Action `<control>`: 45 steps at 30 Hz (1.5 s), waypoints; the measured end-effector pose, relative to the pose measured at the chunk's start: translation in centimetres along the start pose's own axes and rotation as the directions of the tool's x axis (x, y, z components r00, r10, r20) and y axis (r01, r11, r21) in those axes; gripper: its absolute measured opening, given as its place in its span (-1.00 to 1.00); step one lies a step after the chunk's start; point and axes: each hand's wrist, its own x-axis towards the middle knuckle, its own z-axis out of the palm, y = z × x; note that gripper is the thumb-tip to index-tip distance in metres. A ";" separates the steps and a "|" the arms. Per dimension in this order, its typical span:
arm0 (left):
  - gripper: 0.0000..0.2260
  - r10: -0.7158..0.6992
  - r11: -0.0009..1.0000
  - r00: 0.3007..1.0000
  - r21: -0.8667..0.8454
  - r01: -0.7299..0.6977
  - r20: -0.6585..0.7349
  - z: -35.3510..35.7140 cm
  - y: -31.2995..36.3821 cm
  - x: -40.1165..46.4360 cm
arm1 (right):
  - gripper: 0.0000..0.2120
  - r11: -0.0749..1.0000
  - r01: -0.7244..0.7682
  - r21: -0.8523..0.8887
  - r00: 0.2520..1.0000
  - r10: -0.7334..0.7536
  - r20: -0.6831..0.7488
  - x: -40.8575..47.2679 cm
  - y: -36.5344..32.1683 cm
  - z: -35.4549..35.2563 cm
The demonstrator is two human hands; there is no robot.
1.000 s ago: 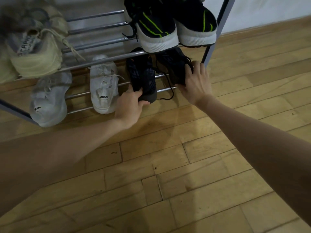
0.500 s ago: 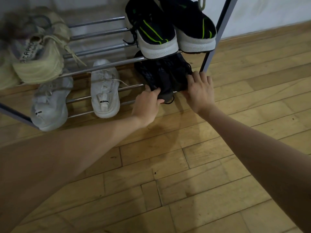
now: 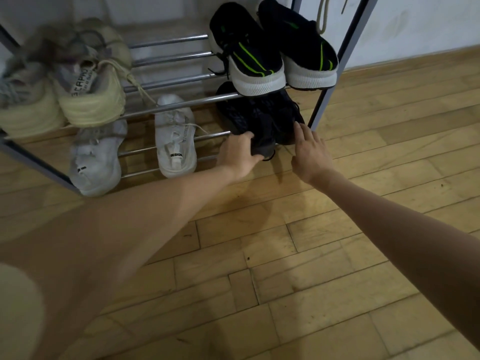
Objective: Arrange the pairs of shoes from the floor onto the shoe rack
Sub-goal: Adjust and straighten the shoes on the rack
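Note:
A pair of black shoes (image 3: 262, 118) lies on the bottom tier of the metal shoe rack (image 3: 176, 105), at its right end. My left hand (image 3: 240, 155) grips the heel of the left black shoe. My right hand (image 3: 309, 149) has its fingers stretched out, touching the heel of the right black shoe beside the rack's right post (image 3: 330, 79). On that bottom tier, further left, sit two white sneakers (image 3: 175, 141). The tier above holds black shoes with green stripes (image 3: 262, 55) and pale yellow sneakers (image 3: 88, 84).
The wooden parquet floor (image 3: 285, 255) stretches in front of the rack. A white wall (image 3: 415, 27) stands behind it on the right. A loose lace (image 3: 322, 19) hangs from a higher tier.
Both black shoes have slid to the right along the bottom tier and now lie close together under the green-striped pair. My hands followed them toward the right post.

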 end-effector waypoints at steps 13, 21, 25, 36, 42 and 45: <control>-0.83 -0.027 0.997 0.985 -0.071 0.015 -0.172 0.7 0.4 -0.5 | -0.49 0.991 0.050 -0.128 0.997 -0.056 -0.048 2.4 -0.7 -1.2; -0.77 -0.044 0.998 0.979 -0.052 0.035 -0.199 1.4 0.5 0.2 | -0.57 0.993 0.025 -0.112 0.996 -0.034 -0.077 1.9 -0.9 -1.6; -0.71 -0.051 0.998 0.990 -0.043 0.045 -0.131 1.5 0.1 0.4 | -0.56 0.995 -0.042 -0.091 0.993 0.031 -0.118 1.5 -1.5 -0.8; -0.81 0.178 0.982 0.921 0.011 -0.186 -0.347 -5.5 -6.9 -9.3 | -0.68 0.964 0.263 -0.021 0.932 -0.260 -0.251 -1.7 -9.7 2.3; -0.65 -0.122 0.961 0.914 0.185 0.207 -0.387 -8.6 -14.8 -12.3 | -0.34 0.941 0.273 0.201 0.962 -0.261 -0.081 -0.1 -18.5 2.6; -0.50 -0.220 0.915 0.913 0.251 0.315 -0.342 -10.0 -17.6 -13.0 | -0.23 0.957 0.141 0.253 0.982 -0.168 0.090 0.9 -22.4 2.5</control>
